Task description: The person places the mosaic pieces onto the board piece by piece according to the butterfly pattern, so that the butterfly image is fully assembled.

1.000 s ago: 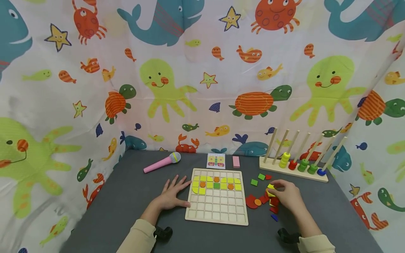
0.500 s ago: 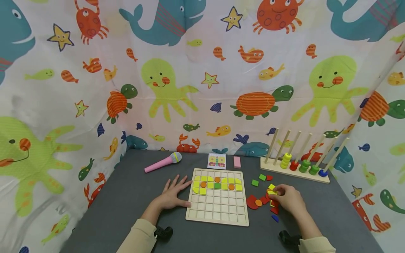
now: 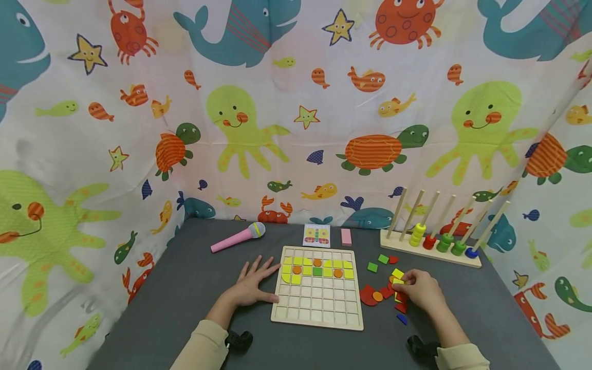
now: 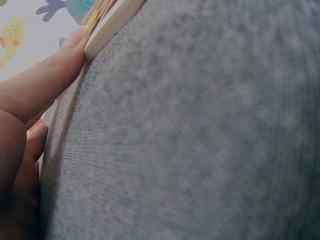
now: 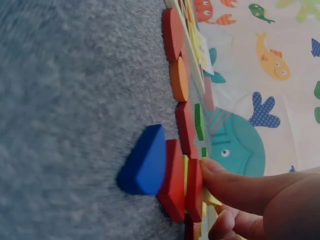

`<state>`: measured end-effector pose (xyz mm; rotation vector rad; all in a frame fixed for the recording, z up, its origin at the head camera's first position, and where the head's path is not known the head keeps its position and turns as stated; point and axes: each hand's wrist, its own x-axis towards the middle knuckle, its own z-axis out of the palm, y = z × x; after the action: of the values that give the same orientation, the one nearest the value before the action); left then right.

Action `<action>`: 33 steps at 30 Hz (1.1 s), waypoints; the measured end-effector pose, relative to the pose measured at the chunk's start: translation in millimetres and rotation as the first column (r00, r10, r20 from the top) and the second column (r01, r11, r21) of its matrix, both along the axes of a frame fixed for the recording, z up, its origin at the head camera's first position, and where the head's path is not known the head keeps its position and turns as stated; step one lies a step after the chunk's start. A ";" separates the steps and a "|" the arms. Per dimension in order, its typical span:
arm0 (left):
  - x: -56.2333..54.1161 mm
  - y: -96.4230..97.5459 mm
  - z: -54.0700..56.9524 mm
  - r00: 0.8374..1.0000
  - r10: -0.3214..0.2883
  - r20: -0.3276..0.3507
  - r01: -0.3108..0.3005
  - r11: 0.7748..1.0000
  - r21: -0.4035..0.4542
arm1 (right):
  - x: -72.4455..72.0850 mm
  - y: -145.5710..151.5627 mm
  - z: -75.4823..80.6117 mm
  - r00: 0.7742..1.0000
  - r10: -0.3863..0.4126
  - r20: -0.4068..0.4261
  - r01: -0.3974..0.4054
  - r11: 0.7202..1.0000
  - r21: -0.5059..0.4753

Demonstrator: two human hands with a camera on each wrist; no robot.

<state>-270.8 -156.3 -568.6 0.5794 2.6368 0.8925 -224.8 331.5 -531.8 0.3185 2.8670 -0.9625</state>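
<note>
My left hand (image 3: 250,288) lies with fingers spread at the left side of a wooden grid board (image 3: 316,318); its thumb touches the frame's edge. Yellow squares, orange discs and a green square (image 3: 317,271) fill cells in the board's upper rows. My right hand (image 3: 423,292) is at the pile of loose blocks right of the board, fingers curled. In the right wrist view, a yellow block (image 5: 212,199) shows between its thumb and fingers, close behind a red block (image 5: 194,190). A blue block (image 5: 145,162) lies nearest that camera.
Behind the board are a picture card (image 3: 316,235) and a pink block (image 3: 346,237). A pink toy microphone (image 3: 236,239) lies at the back left. A peg stand (image 3: 430,250) with coloured rings stands at the back right. Green blocks (image 3: 372,267) lie beyond the pile.
My right hand has shifted slightly down and right over the pile, uncovering a yellow block at its back. My left hand and the board keep their places.
</note>
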 end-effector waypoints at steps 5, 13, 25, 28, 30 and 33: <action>-0.6 -1.3 -0.9 1.000 0.000 0.004 0.000 1.000 0.001 | -1.1 -6.2 5.2 0.999 0.028 -0.020 -0.029 0.999 -0.032; -1.0 -1.1 -1.9 1.000 -0.008 0.003 0.008 1.000 0.010 | -3.4 -38.9 24.0 0.994 0.089 -0.070 -0.092 0.995 -0.048; 1.5 -0.1 -0.7 1.000 -0.013 -0.005 0.013 1.000 0.020 | -14.4 -107.1 26.0 0.987 0.134 -0.092 -0.147 0.978 -0.150; 1.2 0.3 -0.3 1.000 -0.008 -0.001 0.008 1.000 0.014 | -15.8 -121.2 22.3 0.985 0.136 -0.105 -0.154 0.971 -0.185; 0.7 0.3 -0.2 1.000 -0.005 0.002 0.005 1.000 0.005 | -16.2 -129.8 19.8 0.982 0.148 -0.117 -0.170 0.964 -0.204; -0.4 -0.5 -1.0 1.000 -0.001 0.003 0.001 1.000 0.000 | -17.8 -142.1 16.6 0.978 0.166 -0.127 -0.192 0.954 -0.232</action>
<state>-271.2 -156.9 -569.6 0.5787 2.6336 0.8928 -242.6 189.4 -515.2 -0.0156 2.7641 -1.3114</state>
